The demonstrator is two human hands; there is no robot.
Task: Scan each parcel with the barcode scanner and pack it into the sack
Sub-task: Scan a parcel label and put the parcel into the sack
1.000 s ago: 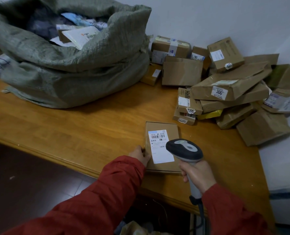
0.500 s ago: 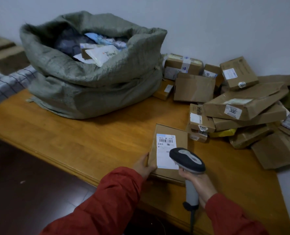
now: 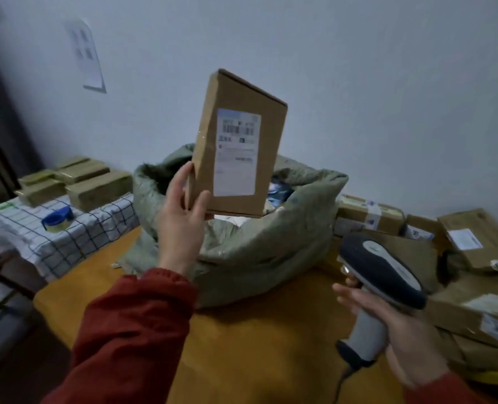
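My left hand (image 3: 180, 217) holds a flat brown cardboard parcel (image 3: 239, 147) by its lower left corner, thumb on the front and fingers along the side. The parcel stands upright in the air, its white barcode label facing me, above the open mouth of the grey-green woven sack (image 3: 256, 237). The sack sits on the wooden table (image 3: 259, 345) with several parcels inside. My right hand (image 3: 399, 330) grips the handle of the black and grey barcode scanner (image 3: 379, 275), low at the right, away from the parcel.
A pile of brown cardboard parcels (image 3: 460, 258) fills the table's right side. At the left, a checked cloth (image 3: 67, 228) carries a blue tape roll (image 3: 58, 218) and several brown boxes (image 3: 78, 182). A paper sheet (image 3: 87, 53) hangs on the wall.
My left hand has lifted the parcel off the table and raised it upright over the sack. The scanner has drawn back to the right, and the view has tilted up.
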